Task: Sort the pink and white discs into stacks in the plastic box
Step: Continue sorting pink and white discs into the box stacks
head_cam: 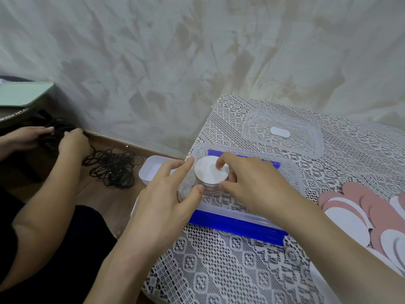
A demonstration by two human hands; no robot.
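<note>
A clear plastic box (293, 178) with blue clip edges sits on the lace-covered table. At its left end stands a stack of discs (209, 173) with a white disc on top. My left hand (166, 194) cups the left side of the stack, thumb against its front. My right hand (249, 183) reaches over the box, index fingertip on the top disc and thumb at the stack's right side. Loose pink and white discs (361, 216) lie spread on the table at the right.
The box's clear lid (282, 132) lies behind it on the lace cloth (219, 270). A small white tray (151, 168) sits left of the box, off the table. Another person's hands (54, 139) handle black elastic bands (114, 167) on the wooden floor at left.
</note>
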